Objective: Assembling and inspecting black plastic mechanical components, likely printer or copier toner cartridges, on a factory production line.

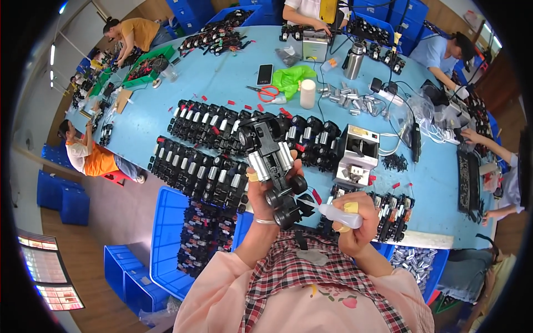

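My left hand [259,194] is closed around a black toy car chassis [268,149], tilted up above the table edge. Black wheels and two silver cylindrical motors show on it. In my right hand [361,226] is a small translucent squeeze bottle [340,216], gripped in the fist. Its thin nozzle points left toward the wheels at the chassis's lower end; whether the tip touches anything I cannot tell. Beside the nozzle a red-tipped piece [317,196] shows. Yellow covers sit on some fingers of both hands. Rows of similar chassis [200,173] lie behind and left of my left hand.
On the blue table [222,83] are a grey metal device [357,155], a white bottle [307,94], red-handled scissors [268,92], a phone [265,74] and loose silver motors [350,100]. Blue bins [166,238] holding parts stand below the near edge. Other people work around the table.
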`<state>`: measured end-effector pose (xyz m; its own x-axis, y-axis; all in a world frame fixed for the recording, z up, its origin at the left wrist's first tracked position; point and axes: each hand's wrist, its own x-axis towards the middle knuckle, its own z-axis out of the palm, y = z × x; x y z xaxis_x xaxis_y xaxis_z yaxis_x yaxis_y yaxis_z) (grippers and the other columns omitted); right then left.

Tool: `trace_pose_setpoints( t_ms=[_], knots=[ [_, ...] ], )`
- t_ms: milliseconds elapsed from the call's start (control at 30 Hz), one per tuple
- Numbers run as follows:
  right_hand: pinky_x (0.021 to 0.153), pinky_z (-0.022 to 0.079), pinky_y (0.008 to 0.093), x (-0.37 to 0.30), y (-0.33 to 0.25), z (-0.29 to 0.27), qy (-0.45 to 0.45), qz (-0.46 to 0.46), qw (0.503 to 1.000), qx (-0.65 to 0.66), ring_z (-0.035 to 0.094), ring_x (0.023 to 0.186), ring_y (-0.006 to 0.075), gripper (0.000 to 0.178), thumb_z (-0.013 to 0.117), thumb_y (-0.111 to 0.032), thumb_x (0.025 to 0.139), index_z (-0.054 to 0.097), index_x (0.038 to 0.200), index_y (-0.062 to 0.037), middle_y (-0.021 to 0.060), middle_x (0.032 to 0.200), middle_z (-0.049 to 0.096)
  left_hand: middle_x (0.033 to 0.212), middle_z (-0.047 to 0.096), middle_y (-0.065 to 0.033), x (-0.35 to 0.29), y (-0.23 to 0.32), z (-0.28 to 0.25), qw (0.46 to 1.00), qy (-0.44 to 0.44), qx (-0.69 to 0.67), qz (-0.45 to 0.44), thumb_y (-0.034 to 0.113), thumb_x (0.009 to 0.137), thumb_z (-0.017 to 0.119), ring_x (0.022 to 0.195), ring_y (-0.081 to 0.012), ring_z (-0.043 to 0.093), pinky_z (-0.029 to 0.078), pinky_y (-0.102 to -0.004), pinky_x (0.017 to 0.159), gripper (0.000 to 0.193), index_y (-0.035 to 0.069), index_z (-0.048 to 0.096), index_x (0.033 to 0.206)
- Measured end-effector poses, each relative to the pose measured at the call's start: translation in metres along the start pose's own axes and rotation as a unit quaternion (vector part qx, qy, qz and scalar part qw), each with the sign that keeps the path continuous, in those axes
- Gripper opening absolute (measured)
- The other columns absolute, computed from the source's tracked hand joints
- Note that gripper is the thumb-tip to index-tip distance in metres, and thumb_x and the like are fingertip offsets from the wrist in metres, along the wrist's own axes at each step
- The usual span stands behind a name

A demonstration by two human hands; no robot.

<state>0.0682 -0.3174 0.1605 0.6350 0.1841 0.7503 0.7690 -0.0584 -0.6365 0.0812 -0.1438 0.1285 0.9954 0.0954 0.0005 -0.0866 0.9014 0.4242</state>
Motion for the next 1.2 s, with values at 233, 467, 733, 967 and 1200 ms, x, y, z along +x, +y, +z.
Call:
trace_pose_setpoints(
  t_ms=[233, 467, 733, 967, 1200],
  knots=[
    [0.063, 0.044, 0.0293, -0.001, -0.003, -0.001, 0.004, 0.015, 1.0, -0.001, 0.053, 0.072, 0.0212, 0.022, 0.06, -0.015, 0.08, 0.047, 0.091, -0.0014, 0.0121, 0.085, 0.055, 0.121, 0.047, -0.0205, -0.001, 0.001, 0.0, 1.0, 0.003, 0.006, 0.001, 0.061, 0.077, 0.047, 0.102, -0.0281, 0.054, 0.046, -0.039, 0.087, 0.082, -0.003, 0.035, 0.126],
    [0.062, 0.044, 0.0297, -0.001, -0.009, -0.009, -0.006, 0.048, 0.998, 0.048, 0.053, 0.071, 0.0212, 0.023, 0.06, -0.015, 0.08, 0.048, 0.093, -0.001, 0.0118, 0.083, 0.055, 0.116, 0.049, -0.0192, -0.002, 0.017, 0.0, 0.995, -0.067, 0.076, -0.01, 0.061, 0.061, 0.066, 0.103, -0.0269, 0.054, 0.047, -0.0355, 0.085, 0.101, -0.007, 0.033, 0.126],
    [0.062, 0.042, 0.03, 0.006, -0.008, -0.006, -0.024, 0.067, 0.996, 0.055, 0.056, 0.07, 0.0217, 0.031, 0.065, 0.002, 0.067, 0.05, 0.094, -0.0022, 0.0101, 0.083, 0.061, 0.108, 0.052, -0.0206, 0.002, 0.018, 0.008, 0.992, -0.077, 0.101, 0.018, 0.06, 0.059, 0.069, 0.1, -0.0287, 0.055, 0.049, -0.0351, 0.082, 0.103, -0.01, 0.031, 0.125],
    [0.061, 0.043, 0.0309, 0.005, -0.01, -0.005, -0.027, 0.067, 0.997, 0.041, 0.055, 0.069, 0.0225, 0.028, 0.063, 0.003, 0.067, 0.051, 0.093, -0.0013, 0.0096, 0.081, 0.06, 0.107, 0.053, -0.0179, -0.001, 0.025, 0.021, 0.985, -0.056, 0.161, -0.001, 0.06, 0.057, 0.069, 0.096, -0.0258, 0.056, 0.05, -0.0324, 0.076, 0.1, -0.008, 0.036, 0.122],
    [0.063, 0.042, 0.028, -0.007, -0.001, -0.002, -0.018, 0.115, 0.992, 0.057, 0.05, 0.071, 0.0176, 0.026, 0.06, -0.017, 0.08, 0.046, 0.095, -0.0019, 0.0101, 0.083, 0.054, 0.107, 0.054, -0.0167, -0.002, 0.019, 0.01, 0.985, -0.043, 0.165, 0.021, 0.064, 0.059, 0.065, 0.095, -0.0236, 0.056, 0.048, -0.033, 0.079, 0.101, -0.008, 0.036, 0.123]
  ],
)
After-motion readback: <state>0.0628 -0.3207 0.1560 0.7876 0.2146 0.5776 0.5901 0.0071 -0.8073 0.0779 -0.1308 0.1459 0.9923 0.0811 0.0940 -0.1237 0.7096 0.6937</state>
